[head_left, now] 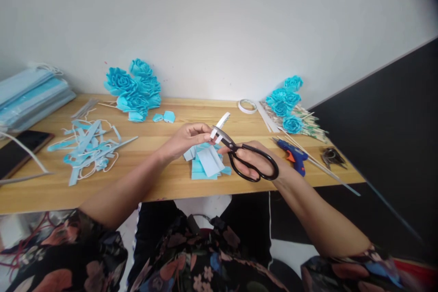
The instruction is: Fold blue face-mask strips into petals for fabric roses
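My left hand (187, 139) pinches a narrow white strip (221, 123) and holds it above the wooden table (164, 182). My right hand (255, 160) grips black scissors (248, 157) through their loops. The blades meet the strip near my left fingertips. Just below lies a small pile of cut light-blue pieces (207, 162).
Blue fabric flowers (135, 89) lie at the back left, more flowers on sticks (285, 105) at the back right. A roll of tape (247, 106), a blue glue gun (292, 155), blue scraps with strings (89, 148), stacked face masks (30, 96) and a phone (20, 148) are around.
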`<state>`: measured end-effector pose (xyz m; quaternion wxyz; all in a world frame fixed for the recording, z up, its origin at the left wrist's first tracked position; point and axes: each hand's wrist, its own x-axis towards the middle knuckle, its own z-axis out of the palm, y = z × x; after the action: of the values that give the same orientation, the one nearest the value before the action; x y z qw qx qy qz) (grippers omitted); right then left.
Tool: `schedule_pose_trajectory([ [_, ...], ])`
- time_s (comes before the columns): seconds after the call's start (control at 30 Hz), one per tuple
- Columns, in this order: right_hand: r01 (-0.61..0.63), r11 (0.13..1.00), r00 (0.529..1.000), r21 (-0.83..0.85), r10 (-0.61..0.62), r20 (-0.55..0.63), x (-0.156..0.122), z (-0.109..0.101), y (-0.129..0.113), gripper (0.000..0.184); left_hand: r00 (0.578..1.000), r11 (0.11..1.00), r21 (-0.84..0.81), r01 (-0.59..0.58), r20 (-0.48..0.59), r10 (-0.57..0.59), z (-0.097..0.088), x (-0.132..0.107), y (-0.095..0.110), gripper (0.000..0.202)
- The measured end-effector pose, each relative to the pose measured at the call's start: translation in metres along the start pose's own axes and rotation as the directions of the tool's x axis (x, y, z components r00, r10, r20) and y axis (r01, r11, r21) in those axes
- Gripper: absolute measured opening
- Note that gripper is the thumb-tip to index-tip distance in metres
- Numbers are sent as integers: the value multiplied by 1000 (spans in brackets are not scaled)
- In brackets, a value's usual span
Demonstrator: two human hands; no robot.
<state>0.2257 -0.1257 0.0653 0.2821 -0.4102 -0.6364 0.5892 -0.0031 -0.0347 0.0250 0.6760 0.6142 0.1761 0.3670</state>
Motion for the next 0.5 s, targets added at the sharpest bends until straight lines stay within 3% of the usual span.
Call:
schedule_pose_trajectory([
  [0.13,21,999,999,30,-20,-46,0,0,0,59,999,1000,-12,6,-32,-7,1,0,1,21],
  [0.23,3,1000,999,25,-2,-48,0,1,1,60,994,997,73,17,-105,-9,2,1,2,20],
  [0.37,-47,998,993,-51,52,107,0,8,-1,61,979,983,180,36,-206,2,2,4,1,21],
  [0.5,-34,997,972,-62,47,228,1,12,-6,60,962,991,132,-25,-265,60,0,5,-1,22],
])
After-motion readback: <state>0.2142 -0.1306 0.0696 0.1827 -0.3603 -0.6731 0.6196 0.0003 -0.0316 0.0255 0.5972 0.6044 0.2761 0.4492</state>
